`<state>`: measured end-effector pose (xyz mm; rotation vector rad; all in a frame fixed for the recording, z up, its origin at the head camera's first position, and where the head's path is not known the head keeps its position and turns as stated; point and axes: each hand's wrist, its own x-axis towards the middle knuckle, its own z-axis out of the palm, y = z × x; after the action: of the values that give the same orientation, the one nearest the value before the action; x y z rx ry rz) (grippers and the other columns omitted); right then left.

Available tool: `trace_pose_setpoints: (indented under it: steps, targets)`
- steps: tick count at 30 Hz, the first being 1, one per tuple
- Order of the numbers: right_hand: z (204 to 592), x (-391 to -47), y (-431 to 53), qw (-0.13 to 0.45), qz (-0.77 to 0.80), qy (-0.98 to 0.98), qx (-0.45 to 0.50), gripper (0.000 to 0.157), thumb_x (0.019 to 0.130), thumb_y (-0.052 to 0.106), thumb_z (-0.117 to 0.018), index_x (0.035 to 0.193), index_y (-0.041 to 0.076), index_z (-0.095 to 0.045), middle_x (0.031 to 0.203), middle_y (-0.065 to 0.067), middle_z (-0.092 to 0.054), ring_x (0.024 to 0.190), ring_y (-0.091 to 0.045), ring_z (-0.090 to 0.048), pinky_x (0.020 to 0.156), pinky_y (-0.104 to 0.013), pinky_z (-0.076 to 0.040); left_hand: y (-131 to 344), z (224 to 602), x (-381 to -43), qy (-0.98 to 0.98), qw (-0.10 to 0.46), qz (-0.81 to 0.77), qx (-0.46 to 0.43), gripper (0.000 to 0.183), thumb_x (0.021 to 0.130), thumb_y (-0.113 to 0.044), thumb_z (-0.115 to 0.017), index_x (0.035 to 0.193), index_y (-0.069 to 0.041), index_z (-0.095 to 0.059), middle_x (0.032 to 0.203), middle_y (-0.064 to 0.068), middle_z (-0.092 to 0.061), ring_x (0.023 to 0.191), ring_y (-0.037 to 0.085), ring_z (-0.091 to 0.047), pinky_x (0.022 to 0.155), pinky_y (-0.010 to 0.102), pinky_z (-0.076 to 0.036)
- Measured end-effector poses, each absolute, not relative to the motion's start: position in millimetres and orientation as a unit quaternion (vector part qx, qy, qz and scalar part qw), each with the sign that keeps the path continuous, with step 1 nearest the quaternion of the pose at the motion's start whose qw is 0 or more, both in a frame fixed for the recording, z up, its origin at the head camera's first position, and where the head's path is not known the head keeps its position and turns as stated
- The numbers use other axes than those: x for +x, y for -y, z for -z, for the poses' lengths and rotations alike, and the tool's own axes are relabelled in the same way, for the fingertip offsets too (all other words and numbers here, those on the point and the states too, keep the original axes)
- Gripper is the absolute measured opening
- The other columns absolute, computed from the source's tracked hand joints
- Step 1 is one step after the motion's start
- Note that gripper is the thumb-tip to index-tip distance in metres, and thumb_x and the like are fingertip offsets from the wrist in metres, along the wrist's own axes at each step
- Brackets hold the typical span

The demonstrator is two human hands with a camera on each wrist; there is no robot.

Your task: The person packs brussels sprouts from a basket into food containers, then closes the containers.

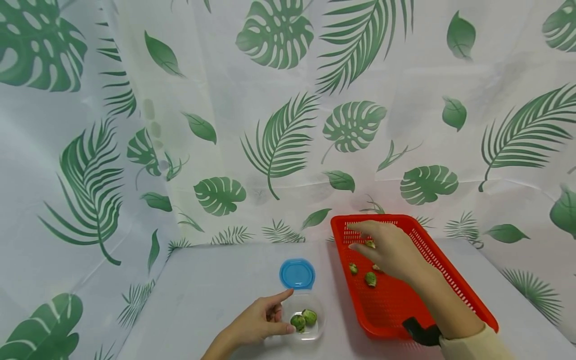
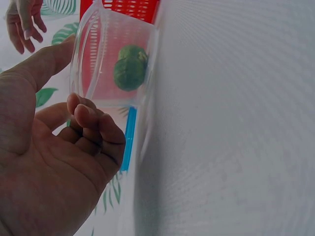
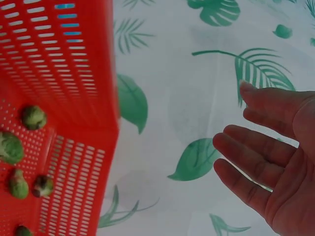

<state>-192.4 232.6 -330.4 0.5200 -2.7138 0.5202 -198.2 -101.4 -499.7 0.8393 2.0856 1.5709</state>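
Note:
My left hand (image 1: 265, 317) steadies a clear plastic tub (image 1: 318, 327) at its left side, thumb and index finger spread along the rim and the other fingers curled in. Two Brussels sprouts (image 1: 309, 316) lie inside the tub; the left wrist view shows them overlapping (image 2: 131, 68). Above the red basket (image 1: 366, 325) hovers my right hand (image 1: 387, 247), fingers parted and holding nothing. Several more sprouts (image 3: 18, 184) are scattered on the basket's floor, some of them partly hidden by that hand in the head view.
A blue lid (image 1: 297, 274) lies just behind the tub. The long basket stands on the right of the white table (image 1: 202, 295), its high slotted walls around the sprouts. A leaf-printed curtain (image 1: 279, 125) hangs behind and at both sides. A black band (image 1: 420, 332) is on the right wrist.

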Motion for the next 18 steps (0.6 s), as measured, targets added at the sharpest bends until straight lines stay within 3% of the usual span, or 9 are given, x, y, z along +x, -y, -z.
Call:
trace_pose_setpoints:
  steps: [18]
  targets:
    - [352.8,-230.8,-256.0,0.096,-0.213,0.957,0.171,0.044,0.089,0.021,-0.084,0.13,0.01,-0.073,0.124,-0.013,-0.074,0.117,-0.038,-0.066,0.088,-0.05,-0.061,101.3,499.8,-197.4,-0.748,0.196,-0.559,0.298,0.079,0.092,-0.018,-0.081,0.158,-0.004,-0.041,0.084,0.002,-0.05,0.066,0.001,-0.042,0.056,0.016,-0.036]
